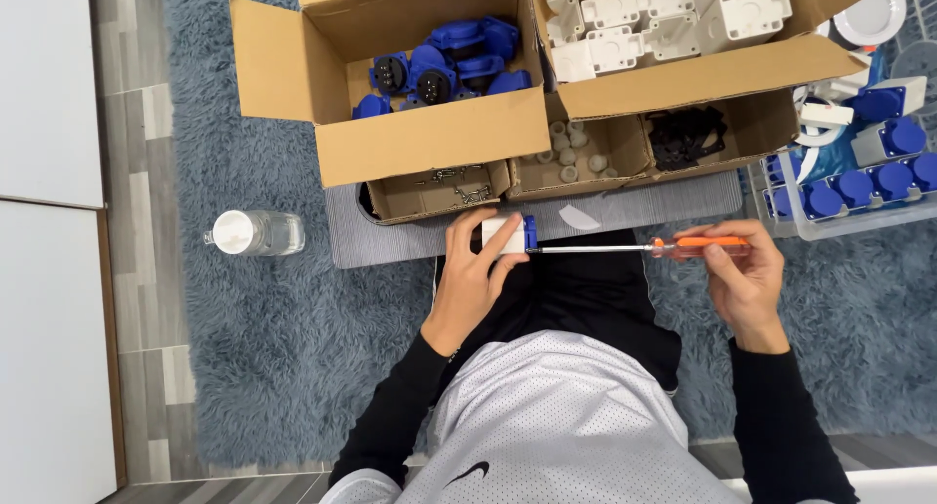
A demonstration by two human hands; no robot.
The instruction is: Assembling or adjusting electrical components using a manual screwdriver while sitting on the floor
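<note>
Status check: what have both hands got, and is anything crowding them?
Left hand gripping white-and-blue socket housing. Right hand holding orange-handled screwdriver, tip at housing's blue end. Open cardboard boxes just ahead, clear of both hands.

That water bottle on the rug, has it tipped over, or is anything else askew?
The water bottle lies on its side on the blue rug, left of the left hand. No spill shows. Nothing else stands out.

Blue rug (264, 348) under water bottle (256, 233), boxes (429, 138)
</note>
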